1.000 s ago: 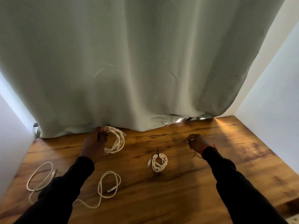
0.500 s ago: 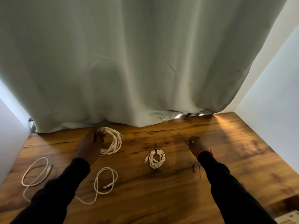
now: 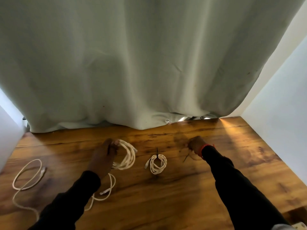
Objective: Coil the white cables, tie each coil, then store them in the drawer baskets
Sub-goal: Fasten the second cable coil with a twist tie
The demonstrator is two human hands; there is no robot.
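Observation:
My left hand (image 3: pixel 103 157) grips a white coiled cable (image 3: pixel 127 155) and holds it just above the wooden table (image 3: pixel 182 193). My right hand (image 3: pixel 196 145) is closed over thin dark ties (image 3: pixel 186 157) lying on the table. Between the hands lies a small tied coil (image 3: pixel 157 163) with a black tie sticking up from it. A loose white cable (image 3: pixel 27 176) sprawls at the left. Another loose loop (image 3: pixel 108 188) lies under my left forearm, partly hidden by the sleeve.
A pale green curtain (image 3: pixel 149 63) hangs down onto the table's far edge. White walls (image 3: pixel 282 105) close in on both sides. A light object (image 3: pixel 300 225) peeks in at the bottom right corner. No drawer or baskets are in view.
The view has tilted slightly. My right hand has stayed over the dark ties, and my left hand still holds the coil in about the same spot.

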